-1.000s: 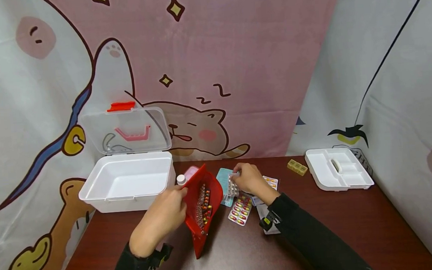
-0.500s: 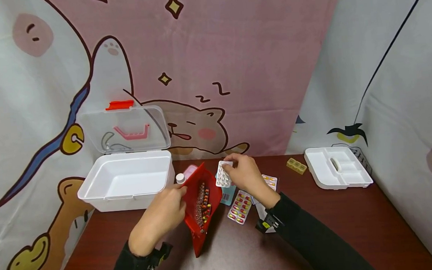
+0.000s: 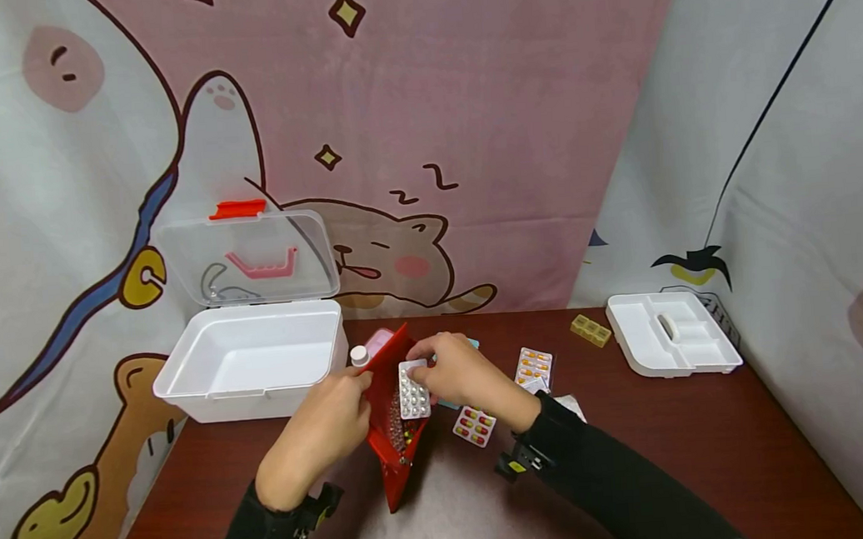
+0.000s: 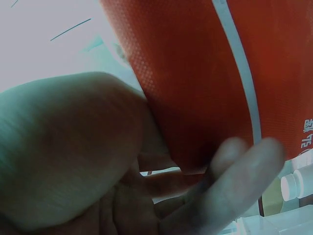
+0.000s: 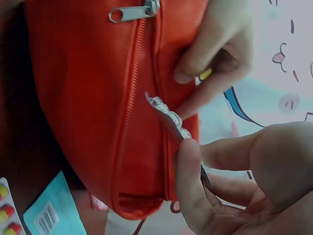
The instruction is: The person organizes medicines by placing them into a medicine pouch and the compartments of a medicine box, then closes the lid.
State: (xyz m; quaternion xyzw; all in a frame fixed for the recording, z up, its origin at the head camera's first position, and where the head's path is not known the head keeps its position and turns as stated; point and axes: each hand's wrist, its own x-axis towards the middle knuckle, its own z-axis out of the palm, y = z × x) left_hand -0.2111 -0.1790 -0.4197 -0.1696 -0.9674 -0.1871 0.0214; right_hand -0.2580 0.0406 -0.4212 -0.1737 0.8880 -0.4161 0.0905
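Observation:
My left hand (image 3: 315, 436) grips the side edge of a red zip pouch (image 3: 394, 481), which stands upright with its mouth open. Inside the pouch are blister packs, partly hidden. Between the thumb and fingers of my right hand (image 3: 465, 376) is a silver blister pack of white pills (image 3: 414, 396), held over the pouch's mouth. The right wrist view shows this pack edge-on beside the open zipper (image 5: 132, 93). In the left wrist view, fingers (image 4: 244, 191) curl against the pouch's red side.
A white box (image 3: 234, 407) with its clear lid raised stands at left; a white-capped bottle (image 3: 360, 355) is beside it. Blister packs of red-yellow (image 3: 475, 427) and orange (image 3: 534, 368) capsules lie at right, with a teal packet (image 5: 56, 210), a yellow pill case (image 3: 590, 331) and a white compartment tray (image 3: 697, 359).
My right hand has lifted the white-pill blister pack off the teal packet and carried it left to the pouch's mouth. The left hand and the pouch have stayed in place.

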